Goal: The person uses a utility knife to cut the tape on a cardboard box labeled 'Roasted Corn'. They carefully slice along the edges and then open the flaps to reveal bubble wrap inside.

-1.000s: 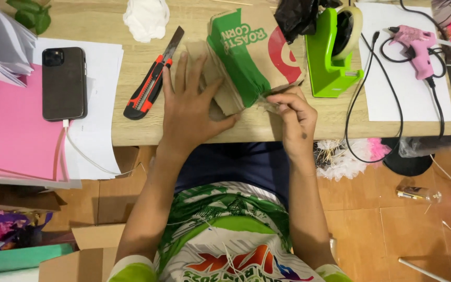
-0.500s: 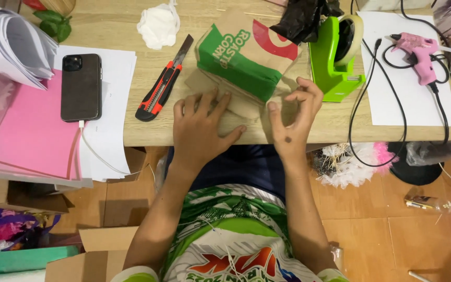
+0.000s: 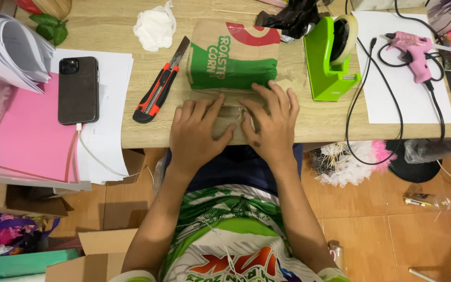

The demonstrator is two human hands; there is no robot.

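One brown paper bag [image 3: 233, 55] with green and red print lies flat on the wooden worktop [image 3: 309, 122], its folded lower end toward the person. Both hands rest on that lower end. The left hand [image 3: 197, 130] lies palm down, fingers spread and extended, pressing the brown paper near the worktop's front edge. The right hand [image 3: 272, 122] lies beside it, also palm down with fingers spread, fingertips reaching the bag's green band. Neither hand is closed around anything; both are flat and pressing. The bag's contents cannot be determined.

Item count on the worktop:
- One utility knife [image 3: 160, 83], red and black, blade extended, just left of the bag, not touching the hands.
- One green tape dispenser [image 3: 330, 62], right of the bag, holding one roll of tape [image 3: 346, 36].
- One pink glue gun [image 3: 411, 49] with a black cable, lying on a white sheet [image 3: 392, 99] at the right.
- One dark phone [image 3: 78, 90], face down, on a stack of white paper [image 3: 113, 104], with a white cable plugged in.
- One crumpled white tissue [image 3: 155, 27] behind the knife.
- One crumpled black plastic piece [image 3: 291, 15] behind the bag.
- One pink sheet [image 3: 22, 141] at the left, beneath the white paper.

Below the worktop, open cardboard boxes [image 3: 95, 250] stand on the floor at the left; their contents are not visible.
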